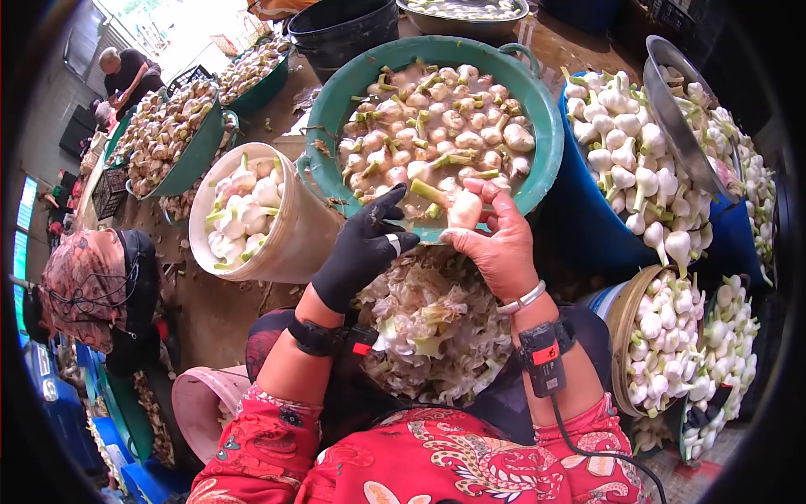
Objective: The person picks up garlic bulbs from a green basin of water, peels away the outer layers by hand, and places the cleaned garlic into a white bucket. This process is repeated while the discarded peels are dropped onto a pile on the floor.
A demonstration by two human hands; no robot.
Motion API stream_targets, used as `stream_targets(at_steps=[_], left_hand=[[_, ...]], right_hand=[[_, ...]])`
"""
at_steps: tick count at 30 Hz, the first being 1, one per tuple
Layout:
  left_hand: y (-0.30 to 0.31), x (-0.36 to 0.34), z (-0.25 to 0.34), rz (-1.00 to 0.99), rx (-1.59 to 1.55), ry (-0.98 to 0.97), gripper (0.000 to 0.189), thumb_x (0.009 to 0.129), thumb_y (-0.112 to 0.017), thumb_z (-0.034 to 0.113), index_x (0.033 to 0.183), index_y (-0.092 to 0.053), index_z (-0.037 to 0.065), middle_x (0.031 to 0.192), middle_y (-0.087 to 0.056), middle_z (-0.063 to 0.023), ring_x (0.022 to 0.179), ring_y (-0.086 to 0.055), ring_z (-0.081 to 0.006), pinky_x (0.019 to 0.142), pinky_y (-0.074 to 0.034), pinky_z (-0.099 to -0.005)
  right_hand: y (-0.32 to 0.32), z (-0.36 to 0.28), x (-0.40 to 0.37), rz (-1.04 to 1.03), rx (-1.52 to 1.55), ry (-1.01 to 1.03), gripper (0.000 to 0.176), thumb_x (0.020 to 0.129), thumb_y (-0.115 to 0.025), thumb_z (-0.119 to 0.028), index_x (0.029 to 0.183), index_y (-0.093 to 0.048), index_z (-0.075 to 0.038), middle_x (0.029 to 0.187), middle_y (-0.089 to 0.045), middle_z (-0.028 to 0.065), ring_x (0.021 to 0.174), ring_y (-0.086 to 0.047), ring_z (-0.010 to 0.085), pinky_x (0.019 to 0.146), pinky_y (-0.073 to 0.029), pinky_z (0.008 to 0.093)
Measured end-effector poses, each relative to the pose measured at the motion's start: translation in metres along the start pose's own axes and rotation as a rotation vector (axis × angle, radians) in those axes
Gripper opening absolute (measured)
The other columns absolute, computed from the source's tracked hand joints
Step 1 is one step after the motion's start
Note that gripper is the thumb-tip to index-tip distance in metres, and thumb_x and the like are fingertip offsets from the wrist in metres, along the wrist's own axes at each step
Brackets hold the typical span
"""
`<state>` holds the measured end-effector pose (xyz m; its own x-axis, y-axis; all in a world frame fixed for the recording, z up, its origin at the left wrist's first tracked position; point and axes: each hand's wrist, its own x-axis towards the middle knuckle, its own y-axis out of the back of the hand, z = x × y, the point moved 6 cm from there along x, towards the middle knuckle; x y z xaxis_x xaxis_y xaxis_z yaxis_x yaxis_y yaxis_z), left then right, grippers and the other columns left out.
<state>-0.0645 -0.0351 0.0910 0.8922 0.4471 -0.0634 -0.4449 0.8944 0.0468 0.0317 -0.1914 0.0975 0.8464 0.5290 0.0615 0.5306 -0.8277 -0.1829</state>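
A garlic bulb (463, 209) with a short green stem is held over the near rim of a green basin (544, 139), where many bulbs lie in murky water. My right hand (501, 244), bare with a bracelet at the wrist, pinches the bulb between thumb and fingers. Beside the stem, my left hand (361, 252) wears a black glove and a ring; its fingers are bent and apart, with nothing seen between them. Below both hands lies a heap of peeled skins (437, 336).
A white bucket (290, 214) of cleaned bulbs stands left of the basin. On the right are a blue tub (579, 151) and a bucket (623, 336) full of white bulbs. A person (130, 76) bends at the far left; a covered head (88, 286) is nearer.
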Motion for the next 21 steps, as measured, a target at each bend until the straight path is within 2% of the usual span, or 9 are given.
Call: stream_targets(at_steps=[4, 6, 8, 10, 12, 14, 18, 20, 21], left_hand=[[-0.015, 0.004, 0.006, -0.200, -0.368, 0.121, 0.031, 0.086, -0.062, 0.014, 0.114, -0.059, 0.001, 0.091, -0.062, -0.0044, 0.082, -0.060, -0.0116, 0.074, -0.050, -0.0264], [-0.017, 0.004, 0.000, -0.145, -0.380, 0.160, 0.026, 0.087, -0.060, 0.015, 0.108, -0.061, 0.000, 0.090, -0.063, -0.0060, 0.080, -0.061, -0.0136, 0.074, -0.051, -0.0274], [-0.019, 0.005, -0.005, -0.112, -0.510, 0.207, 0.023, 0.088, -0.060, 0.014, 0.105, -0.061, -0.001, 0.089, -0.064, -0.0063, 0.078, -0.062, -0.0141, 0.073, -0.051, -0.0279], [-0.020, 0.004, -0.002, -0.150, -0.484, 0.186, 0.023, 0.088, -0.059, 0.014, 0.105, -0.061, -0.002, 0.089, -0.064, -0.0064, 0.078, -0.062, -0.0142, 0.073, -0.051, -0.0281], [-0.019, 0.000, -0.002, -0.169, -0.461, 0.177, 0.024, 0.089, -0.059, 0.015, 0.105, -0.061, -0.002, 0.089, -0.064, -0.0064, 0.078, -0.063, -0.0143, 0.072, -0.052, -0.0283], [-0.019, 0.001, 0.001, -0.152, -0.428, 0.123, 0.024, 0.089, -0.059, 0.016, 0.105, -0.061, -0.002, 0.089, -0.064, -0.0067, 0.078, -0.063, -0.0146, 0.072, -0.052, -0.0284], [-0.021, 0.000, 0.004, -0.140, -0.503, 0.210, 0.023, 0.089, -0.060, 0.017, 0.103, -0.061, -0.002, 0.089, -0.064, -0.0061, 0.077, -0.062, -0.0133, 0.070, -0.051, -0.0269], [-0.017, 0.002, -0.001, -0.167, -0.456, 0.146, 0.031, 0.089, -0.058, 0.016, 0.113, -0.057, -0.004, 0.099, -0.064, -0.0095, 0.088, -0.063, -0.0171, 0.078, -0.052, -0.0305], [-0.013, 0.003, -0.004, -0.170, -0.418, 0.140, 0.028, 0.088, -0.060, 0.015, 0.110, -0.059, -0.003, 0.098, -0.064, -0.0084, 0.085, -0.063, -0.0161, 0.076, -0.052, -0.0290]], right_hand=[[-0.010, -0.002, -0.005, -0.067, -0.100, 0.079, 0.058, 0.065, -0.077, 0.003, 0.118, -0.056, -0.008, 0.117, -0.050, 0.0016, 0.102, -0.054, 0.0123, 0.081, -0.053, 0.0265], [-0.017, -0.002, -0.009, -0.147, -0.166, 0.144, 0.061, 0.071, -0.073, 0.006, 0.125, -0.048, -0.005, 0.110, -0.057, 0.0043, 0.099, -0.057, 0.0126, 0.083, -0.051, 0.0279], [-0.018, 0.005, -0.010, -0.143, -0.004, 0.042, 0.058, 0.073, -0.072, 0.005, 0.125, -0.049, -0.004, 0.105, -0.059, 0.0046, 0.095, -0.059, 0.0128, 0.080, -0.052, 0.0274], [-0.016, 0.014, -0.012, -0.111, 0.267, -0.206, 0.055, 0.072, -0.074, 0.002, 0.123, -0.052, -0.004, 0.108, -0.060, 0.0053, 0.089, -0.060, 0.0124, 0.078, -0.052, 0.0252], [-0.016, 0.018, -0.011, -0.124, 0.371, -0.244, 0.056, 0.075, -0.071, 0.002, 0.126, -0.048, -0.001, 0.105, -0.061, 0.0064, 0.089, -0.060, 0.0115, 0.078, -0.052, 0.0247], [-0.018, 0.016, -0.011, -0.106, 0.400, -0.235, 0.056, 0.076, -0.071, 0.002, 0.127, -0.048, 0.000, 0.105, -0.061, 0.0063, 0.089, -0.059, 0.0111, 0.078, -0.051, 0.0243], [-0.019, 0.012, -0.010, -0.136, 0.260, -0.171, 0.055, 0.076, -0.070, 0.001, 0.127, -0.047, -0.001, 0.106, -0.061, 0.0066, 0.089, -0.059, 0.0109, 0.079, -0.050, 0.0244], [-0.024, 0.013, -0.012, -0.163, 0.142, -0.108, 0.056, 0.077, -0.069, 0.001, 0.128, -0.047, -0.001, 0.107, -0.061, 0.0066, 0.090, -0.060, 0.0113, 0.081, -0.050, 0.0246], [-0.025, 0.012, -0.011, -0.157, 0.144, -0.087, 0.055, 0.078, -0.067, 0.002, 0.129, -0.046, -0.001, 0.107, -0.061, 0.0066, 0.090, -0.060, 0.0119, 0.081, -0.050, 0.0248]])
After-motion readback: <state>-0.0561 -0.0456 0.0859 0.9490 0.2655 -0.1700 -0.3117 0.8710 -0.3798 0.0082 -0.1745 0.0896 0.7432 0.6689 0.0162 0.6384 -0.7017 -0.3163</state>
